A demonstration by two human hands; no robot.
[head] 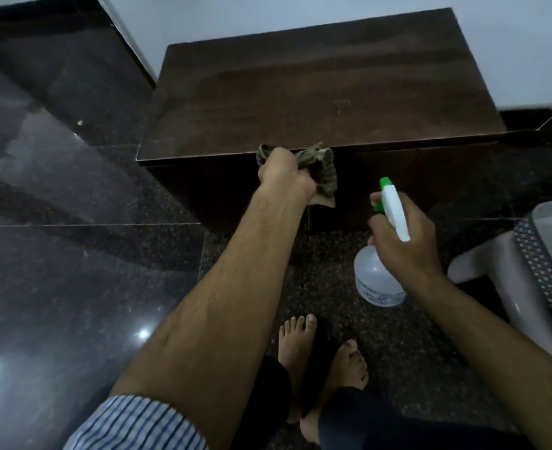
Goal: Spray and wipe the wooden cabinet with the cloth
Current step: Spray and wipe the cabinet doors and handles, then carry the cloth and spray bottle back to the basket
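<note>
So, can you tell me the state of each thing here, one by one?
wooden cabinet, standing against the wall, faint streaks on top; wet or dry unclear.
cloth, bunched up, at the cabinet's front top edge.
left hand, grips the cloth.
spray bottle, off the floor, tilted, nozzle toward the cabinet.
right hand, holds the spray bottle, a finger at its trigger.

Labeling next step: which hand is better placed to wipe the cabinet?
Left, probably: the left hand grips the cloth at the front edge of the cabinet; the right hand holds the spray bottle.
</note>
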